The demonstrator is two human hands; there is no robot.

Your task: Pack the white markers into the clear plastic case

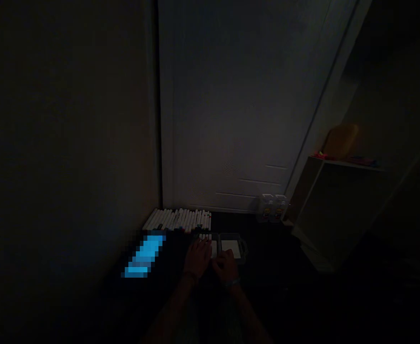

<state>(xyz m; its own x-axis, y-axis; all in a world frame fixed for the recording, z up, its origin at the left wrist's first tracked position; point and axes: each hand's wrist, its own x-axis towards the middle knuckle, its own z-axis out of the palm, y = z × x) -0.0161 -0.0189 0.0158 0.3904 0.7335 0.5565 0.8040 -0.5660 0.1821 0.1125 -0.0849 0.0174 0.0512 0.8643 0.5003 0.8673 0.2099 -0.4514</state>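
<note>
A clear plastic case (243, 247) with a handle on its right side lies opened flat on the dark table. White markers (205, 237) stand in a short row in its left half, and a white sheet (230, 249) lies in its right half. My left hand (197, 254) rests over the left half with its fingers stretched toward the markers, partly covering them. At the front of the case, near its middle, my right hand (225, 266) has its fingers curled in. Whatever those fingers hold, if anything, is hidden in the dark.
Behind the case, many white markers (177, 220) lie side by side in a long row. A glowing, blurred-out screen (144, 255) is at the left. Two clear containers with labels (271, 209) stand at the back right, near a shelf unit (326, 205). The room is very dim.
</note>
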